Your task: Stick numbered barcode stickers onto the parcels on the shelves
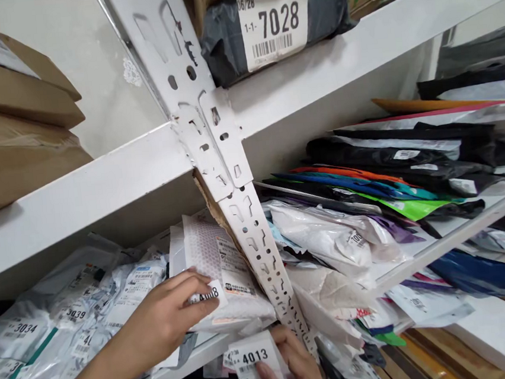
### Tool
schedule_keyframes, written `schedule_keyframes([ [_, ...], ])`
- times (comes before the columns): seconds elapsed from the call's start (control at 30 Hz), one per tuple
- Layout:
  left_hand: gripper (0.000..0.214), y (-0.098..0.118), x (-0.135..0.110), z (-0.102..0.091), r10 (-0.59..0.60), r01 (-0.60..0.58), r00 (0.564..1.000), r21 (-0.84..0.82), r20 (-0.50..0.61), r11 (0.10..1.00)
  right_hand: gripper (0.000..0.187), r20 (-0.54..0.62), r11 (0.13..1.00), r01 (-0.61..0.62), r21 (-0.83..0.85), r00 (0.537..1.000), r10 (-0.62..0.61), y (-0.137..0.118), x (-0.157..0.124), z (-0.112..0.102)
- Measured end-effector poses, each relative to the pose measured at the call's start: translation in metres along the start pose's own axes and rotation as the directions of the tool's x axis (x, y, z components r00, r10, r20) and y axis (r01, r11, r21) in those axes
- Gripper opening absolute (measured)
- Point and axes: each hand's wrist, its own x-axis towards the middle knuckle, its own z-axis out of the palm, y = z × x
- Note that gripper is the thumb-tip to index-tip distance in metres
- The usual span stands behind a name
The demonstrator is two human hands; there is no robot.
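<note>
My left hand (170, 313) reaches in from the lower left, fingers closed on a white sticker label (212, 291) that reads 4008, partly covered by the fingers. It is right at the front of a white bubble mailer (204, 242) on the shelf; whether the label touches the mailer I cannot tell. A printed shipping label (233, 263) shows on the mailer. Lower down, my right hand (298, 364) grips several paper labels (253, 356), the top one marked 4013, with the thumb across the front.
A perforated white metal post (257, 236) rises between two shelf bays. Left, numbered plastic parcels (22, 328) crowd the shelf. Right, flat mailers (368, 184) are stacked. Above are a black parcel (224, 37) labelled 7028 and cardboard boxes (15, 141) on a white shelf beam (78, 194).
</note>
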Motion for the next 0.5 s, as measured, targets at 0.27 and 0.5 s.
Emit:
schedule_keyframes([
  [0.27,0.024,0.032,-0.022,0.019,0.156,-0.021,0.955,0.466,-0.252,0.884,0.010,0.413,0.956,0.290,-0.052,0.878,-0.244,0.008,0.023,-0.010],
  [0.5,0.034,0.056,-0.028,0.028,-0.002,0.167,0.951,0.509,-0.308,0.844,0.018,0.554,0.928,0.330,-0.171,0.811,-0.187,0.018,0.013,0.005],
])
